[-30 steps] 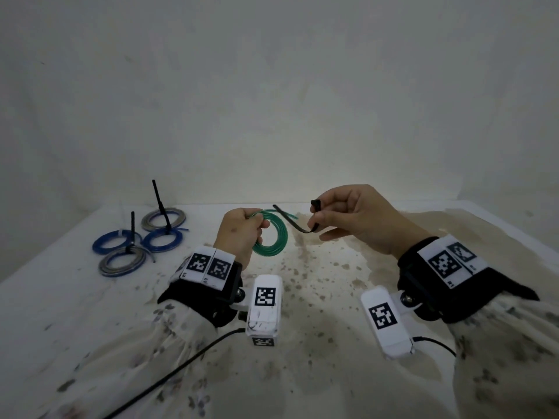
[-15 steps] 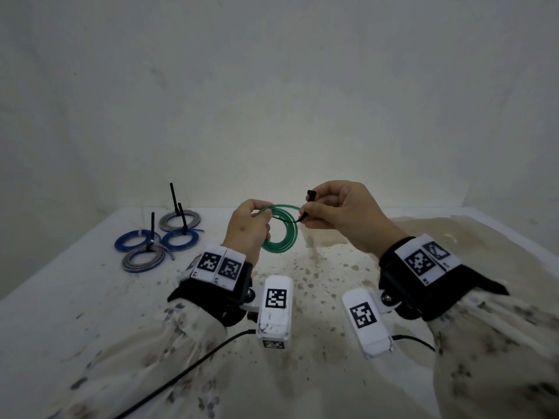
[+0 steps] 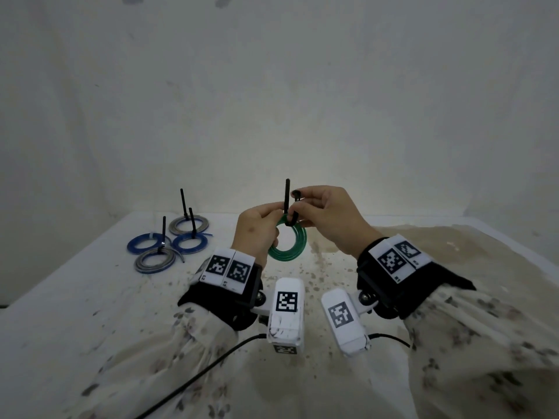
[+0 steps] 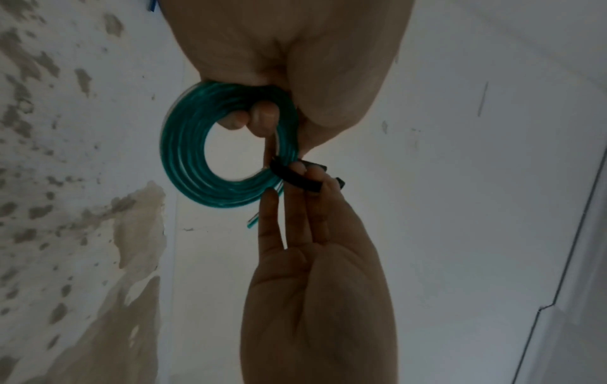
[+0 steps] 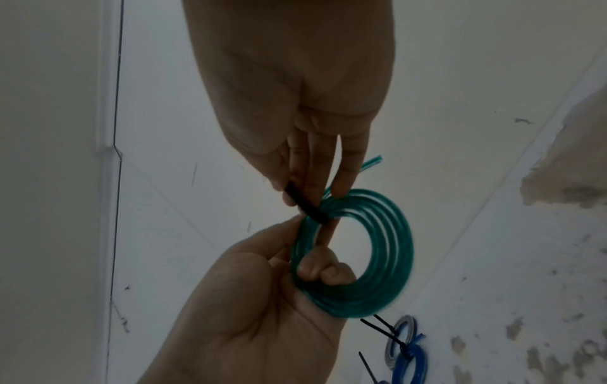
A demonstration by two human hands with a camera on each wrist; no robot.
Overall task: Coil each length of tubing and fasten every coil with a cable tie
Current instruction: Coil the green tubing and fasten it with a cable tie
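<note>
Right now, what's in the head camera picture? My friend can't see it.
Two hands hold a green coil above a stained table: the left hand grips the coil, the right hand loops a black tie around it. Four tied coils, blue and grey, lie at the left.

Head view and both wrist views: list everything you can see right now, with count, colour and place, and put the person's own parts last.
green tubing coil: one, green, held up above the table between the two hands.
black cable tie: one, black, looped round the top of the green tubing coil, tail pointing up.
tied coils: four, two blue and two grey, each with a black tie, grouped on the table at far left.
table: one, white with brown stains.
wall: white, behind the table.
wrist cameras: two, white with black markers.
left hand: grips the green tubing coil.
right hand: pinches the black cable tie.
</note>
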